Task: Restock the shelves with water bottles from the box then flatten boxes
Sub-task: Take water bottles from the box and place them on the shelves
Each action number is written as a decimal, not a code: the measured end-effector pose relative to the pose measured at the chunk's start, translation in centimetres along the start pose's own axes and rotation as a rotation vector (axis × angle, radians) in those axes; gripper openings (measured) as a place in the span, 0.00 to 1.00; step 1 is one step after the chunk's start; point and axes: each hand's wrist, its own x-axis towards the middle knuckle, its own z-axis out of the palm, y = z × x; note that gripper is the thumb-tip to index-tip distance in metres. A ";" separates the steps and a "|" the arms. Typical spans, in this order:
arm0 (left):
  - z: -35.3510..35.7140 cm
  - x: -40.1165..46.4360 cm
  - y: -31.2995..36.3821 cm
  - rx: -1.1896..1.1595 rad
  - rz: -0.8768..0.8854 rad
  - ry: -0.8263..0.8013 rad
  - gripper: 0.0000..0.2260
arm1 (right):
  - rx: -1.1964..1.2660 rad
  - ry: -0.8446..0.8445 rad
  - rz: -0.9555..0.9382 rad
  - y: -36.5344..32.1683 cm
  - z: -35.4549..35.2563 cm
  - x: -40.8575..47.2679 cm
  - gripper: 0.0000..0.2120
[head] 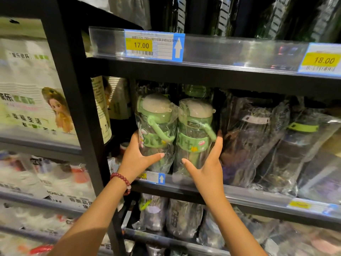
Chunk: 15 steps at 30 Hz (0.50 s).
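1. The left hand (137,159) cupped the outer side of the left green bottle (155,130), thumb stretched across its front and fingers curled round the far side, so it held that bottle.
2. The right hand (206,163) mirrored it on the right green bottle (194,133), thumb across the front low down and fingertips wrapped round the outer side.
3. Both bottles, each in a clear plastic bag, stood upright and touching one another between the two hands, at the front edge of the middle shelf (258,195).
4. Just beyond the right hand stood a row of dark bagged bottles (254,141) on the same shelf; beyond the left hand was the black upright post (79,111) of the rack.
5. Above the hands, a price strip (155,45) read 17.00; below them another shelf held more bagged bottles (177,217).
6. The box named in the task did not show in this view.
7. Judged from this, the restocking step was in hand: the pair was being seated on the shelf, and flattening had not begun.
8. The next move likely called for pushing both bottles back level, keeping them upright and pressed together, then letting go without dragging the slippery bags forward.
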 end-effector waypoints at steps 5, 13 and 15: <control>0.0 -0.6 0.3 0.040 -0.005 0.005 0.44 | 0.038 -0.032 0.026 0.1 -0.1 -0.6 0.53; 0.3 -0.9 0.0 0.086 0.046 0.111 0.32 | -0.026 0.041 0.030 0.0 0.3 -0.5 0.53; 0.2 -0.8 0.1 0.084 0.040 0.111 0.32 | -0.050 0.064 0.029 0.0 0.6 -0.5 0.54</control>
